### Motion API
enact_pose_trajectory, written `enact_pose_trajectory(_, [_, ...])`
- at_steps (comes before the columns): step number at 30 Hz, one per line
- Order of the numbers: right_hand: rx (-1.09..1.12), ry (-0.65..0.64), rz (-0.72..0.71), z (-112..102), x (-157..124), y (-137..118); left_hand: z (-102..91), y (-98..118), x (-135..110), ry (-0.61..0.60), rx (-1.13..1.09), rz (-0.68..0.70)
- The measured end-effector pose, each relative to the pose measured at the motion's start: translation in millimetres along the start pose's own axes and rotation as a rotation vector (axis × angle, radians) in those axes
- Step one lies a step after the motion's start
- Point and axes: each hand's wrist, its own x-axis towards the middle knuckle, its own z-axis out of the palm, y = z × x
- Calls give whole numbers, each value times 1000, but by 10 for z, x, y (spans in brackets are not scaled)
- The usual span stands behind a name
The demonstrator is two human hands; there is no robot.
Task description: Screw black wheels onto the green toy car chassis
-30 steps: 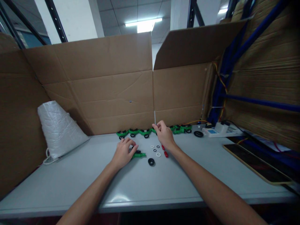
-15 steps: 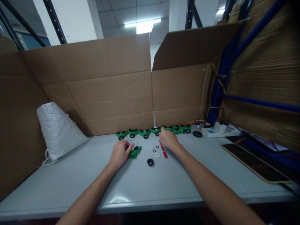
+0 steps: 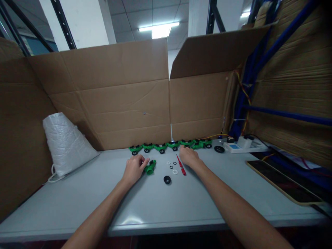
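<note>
My left hand (image 3: 133, 170) rests on the table, fingers curled and thumb against a green plastic fitting (image 3: 150, 168) with a small black part on top. Farther back, my right hand (image 3: 190, 156) reaches to a row of similar green fittings (image 3: 159, 148) with black rings; its fingers are bent together and their tips are hidden. A red screwdriver-like tool (image 3: 181, 165) lies just left of the right wrist. Between the hands are a white ring (image 3: 175, 172), small black O-rings (image 3: 171, 167) and a thick black ring (image 3: 167, 180).
Cardboard walls (image 3: 124, 93) enclose the grey table (image 3: 145, 207). A white wrapped bag (image 3: 68, 145) stands at the left. At the right are a flat black disc (image 3: 219, 149), a power strip (image 3: 241, 145) with cables, a phone-like slab (image 3: 282, 181) and a blue rack post (image 3: 242, 100).
The green fitting by my left hand has turned slightly, its wide end now pointing more toward me. My right hand has stayed at the row, shifting little. The whole view has moved slightly.
</note>
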Motion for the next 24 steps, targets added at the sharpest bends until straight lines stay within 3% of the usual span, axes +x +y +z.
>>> enact_pose_trajectory(24, [-19, 66, -10, 56, 4, 3, 20, -28, -9, -18, 19, -55])
